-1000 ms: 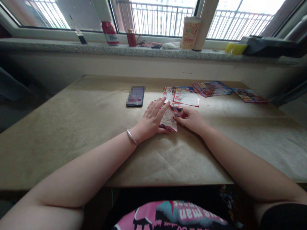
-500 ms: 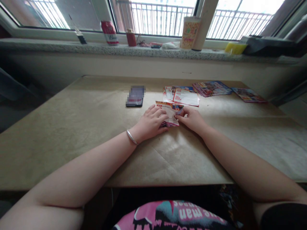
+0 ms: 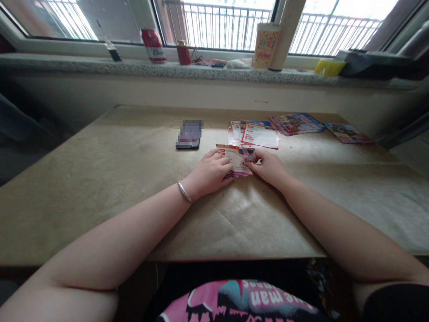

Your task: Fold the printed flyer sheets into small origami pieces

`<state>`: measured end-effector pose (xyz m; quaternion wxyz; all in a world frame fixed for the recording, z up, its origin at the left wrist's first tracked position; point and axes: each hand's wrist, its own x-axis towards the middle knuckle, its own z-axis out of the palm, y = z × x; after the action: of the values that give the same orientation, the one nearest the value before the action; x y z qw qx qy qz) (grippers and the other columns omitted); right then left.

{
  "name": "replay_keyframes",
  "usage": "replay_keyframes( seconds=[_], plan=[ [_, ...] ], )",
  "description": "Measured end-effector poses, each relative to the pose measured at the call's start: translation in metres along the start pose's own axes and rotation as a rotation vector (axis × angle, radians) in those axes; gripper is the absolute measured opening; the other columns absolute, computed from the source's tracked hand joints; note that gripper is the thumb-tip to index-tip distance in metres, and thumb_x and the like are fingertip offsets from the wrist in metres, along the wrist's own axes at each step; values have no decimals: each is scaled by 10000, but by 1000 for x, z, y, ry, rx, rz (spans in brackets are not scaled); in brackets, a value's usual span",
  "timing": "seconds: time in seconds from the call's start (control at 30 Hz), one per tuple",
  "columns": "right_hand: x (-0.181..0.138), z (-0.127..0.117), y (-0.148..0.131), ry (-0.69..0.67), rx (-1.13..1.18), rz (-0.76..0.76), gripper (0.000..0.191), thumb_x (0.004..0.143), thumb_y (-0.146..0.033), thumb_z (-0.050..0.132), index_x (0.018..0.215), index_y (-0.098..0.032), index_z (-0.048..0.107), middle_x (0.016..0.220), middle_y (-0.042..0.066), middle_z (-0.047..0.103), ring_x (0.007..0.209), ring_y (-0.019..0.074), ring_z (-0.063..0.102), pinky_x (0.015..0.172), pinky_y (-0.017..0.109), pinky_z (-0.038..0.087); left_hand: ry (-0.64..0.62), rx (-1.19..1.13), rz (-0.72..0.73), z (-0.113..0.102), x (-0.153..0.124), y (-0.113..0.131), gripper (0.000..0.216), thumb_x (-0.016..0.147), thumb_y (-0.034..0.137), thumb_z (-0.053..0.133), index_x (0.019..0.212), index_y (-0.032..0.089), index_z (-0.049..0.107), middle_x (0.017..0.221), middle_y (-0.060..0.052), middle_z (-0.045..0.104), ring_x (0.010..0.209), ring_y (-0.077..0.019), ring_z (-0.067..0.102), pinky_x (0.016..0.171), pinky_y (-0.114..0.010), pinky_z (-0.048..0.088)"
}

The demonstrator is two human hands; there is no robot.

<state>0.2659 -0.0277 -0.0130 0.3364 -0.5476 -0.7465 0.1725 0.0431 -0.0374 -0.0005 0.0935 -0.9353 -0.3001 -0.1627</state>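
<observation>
Between my two hands, a printed leaflet (image 3: 238,157) with a white text side and colourful borders rests on the table. My left hand (image 3: 213,169), with a silver bracelet at the wrist, holds its left side, fingers over the paper and thumb along the near edge. At the right edge my right hand (image 3: 264,164) pinches the paper between thumb and fingers. A corner there looks bent, showing coloured print. Just beyond lies a loose pile of similar leaflets (image 3: 260,135), some with white sides up.
Left of the leaflets lies a phone (image 3: 189,135). Two more leaflet piles, a larger one (image 3: 296,124) and a smaller one (image 3: 348,133), lie at the back right. A can (image 3: 153,45), a red bottle (image 3: 183,52) and a patterned cup (image 3: 265,45) stand on the windowsill (image 3: 208,74).
The leaflet has shifted and turned slightly, its far edge now a little nearer to me. My left fingers have moved slightly on the paper; the right hand keeps its pinch.
</observation>
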Motion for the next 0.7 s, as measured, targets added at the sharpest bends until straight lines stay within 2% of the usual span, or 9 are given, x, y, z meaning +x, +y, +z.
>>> replay_keyframes(
  seconds=[0.23, 0.33, 0.43, 0.5, 0.6, 0.7],
  plan=[
    [0, 0, 0, 10, 9, -16, 259, 742, -382, 675, 609, -218, 525, 623, -19, 587, 601, 139, 494, 582, 277, 362, -5, 5, -29, -1, 1, -1, 344, 850, 486, 625, 931, 153, 653, 1067, -123, 650, 1129, -294, 527, 1096, -501, 334],
    [0, 1, 2, 19, 1, -35, 241, 753, -378, 666, 624, -217, 542, 634, -14, 604, 617, 145, 518, 603, 283, 385, 38, -57, -66, 3, 1, -3, 448, 811, 490, 682, 1103, 156, 616, 1203, -139, 598, 1199, -311, 493, 1113, -527, 326],
    [0, 2, 3, 15, -2, -69, 202, 763, -364, 658, 656, -218, 569, 698, 2, 645, 662, 159, 555, 630, 292, 416, 115, -132, -85, 9, -1, -4, 783, 760, 461, 747, 1397, 161, 405, 1403, -185, 442, 1306, -333, 422, 1116, -516, 353],
    [0, 1, 2, -11, -2, -118, 151, 768, -341, 654, 696, -219, 601, 786, 21, 679, 720, 173, 583, 661, 302, 441, 157, -139, -68, 11, -1, -5, 966, 727, 450, 781, 1485, 162, 255, 1482, -205, 341, 1374, -346, 350, 1135, -497, 345],
    [-1, -1, -1, -76, -8, -206, 69, 776, -288, 644, 797, -224, 656, 908, 43, 705, 825, 199, 613, 723, 323, 470, 182, -94, -32, 11, -2, -5, 1057, 722, 481, 777, 1515, 152, 161, 1530, -210, 279, 1435, -357, 254, 1179, -497, 271],
    [-2, -3, -5, -128, -16, -252, 92, 778, -251, 638, 860, -236, 678, 961, 41, 715, 872, 210, 626, 776, 338, 479, 175, -69, -6, 10, -3, -4, 1025, 764, 543, 716, 1521, 153, 147, 1532, -193, 307, 1447, -346, 237, 1194, -500, 222]
  ],
)
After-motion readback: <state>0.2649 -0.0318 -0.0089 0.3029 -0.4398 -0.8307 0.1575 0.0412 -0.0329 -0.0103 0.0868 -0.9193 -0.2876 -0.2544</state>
